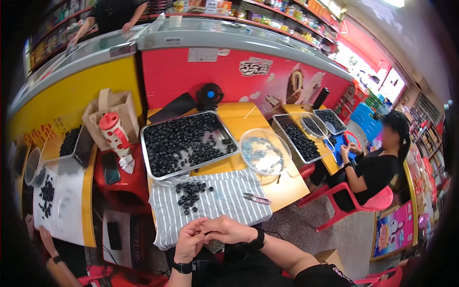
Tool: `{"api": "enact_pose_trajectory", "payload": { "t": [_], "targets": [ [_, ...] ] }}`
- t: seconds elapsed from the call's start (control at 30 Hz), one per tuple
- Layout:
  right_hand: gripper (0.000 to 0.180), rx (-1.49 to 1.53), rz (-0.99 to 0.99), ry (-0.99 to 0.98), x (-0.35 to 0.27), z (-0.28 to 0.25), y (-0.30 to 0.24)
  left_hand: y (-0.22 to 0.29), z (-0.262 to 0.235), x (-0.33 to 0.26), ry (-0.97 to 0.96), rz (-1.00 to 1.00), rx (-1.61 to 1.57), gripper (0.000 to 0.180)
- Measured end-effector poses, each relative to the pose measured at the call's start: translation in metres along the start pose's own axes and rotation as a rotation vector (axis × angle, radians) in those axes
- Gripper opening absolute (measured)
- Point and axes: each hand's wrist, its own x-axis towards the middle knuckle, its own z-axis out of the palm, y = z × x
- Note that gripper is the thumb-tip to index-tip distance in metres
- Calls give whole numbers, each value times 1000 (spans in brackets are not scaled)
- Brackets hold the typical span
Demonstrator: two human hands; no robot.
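My left hand and my right hand meet at the near edge of the table, above a grey-and-white striped cloth. Both are closed, fingertips pinched together; whatever they hold is too small or hidden to make out. Just beyond them, small black rings lie in a loose pile on the cloth. Pink-handled thread snips rest on it to the right, points toward the pile. Farther back, a large metal tray holds many more black rings. Beside it stands a round clear tub with small shiny bluish pieces inside.
A small black fan stands behind the tray. On a red stool to the left are a phone and a red-and-white bottle. At right a person in black works beside more trays; another person's hands are at far left.
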Motion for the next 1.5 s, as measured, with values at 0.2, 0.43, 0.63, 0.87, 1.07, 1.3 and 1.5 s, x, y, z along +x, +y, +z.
{"api": "enact_pose_trajectory", "payload": {
  "t": [0.2, 0.43, 0.63, 0.87, 1.07, 1.3, 1.5],
  "targets": [
    [11, -77, -14, 190, -13, -5, 2, -1, 6, 4, 35, -13, -17, 37],
    [14, -471, 119, 993, -79, -162, -15, -1, 4, 6, 2, 3, 37, 38],
    [16, -1044, 394, 1240, -134, -288, -18, -7, 5, 11, -8, -48, 68, 33],
    [18, -512, 138, 502, -31, -110, 17, -6, -6, -5, 0, -9, 56, 18],
    [15, -772, -62, 159, 42, -11, 12, -3, -1, -4, 11, 0, 86, 14],
    [12, -747, -42, 185, 47, -14, 24, -14, -1, -1, 97, 43, 33, 16],
    [17, -378, 39, 322, -3, 10, -16, -13, 7, 3, 133, 56, -66, 27]
  ]
}}
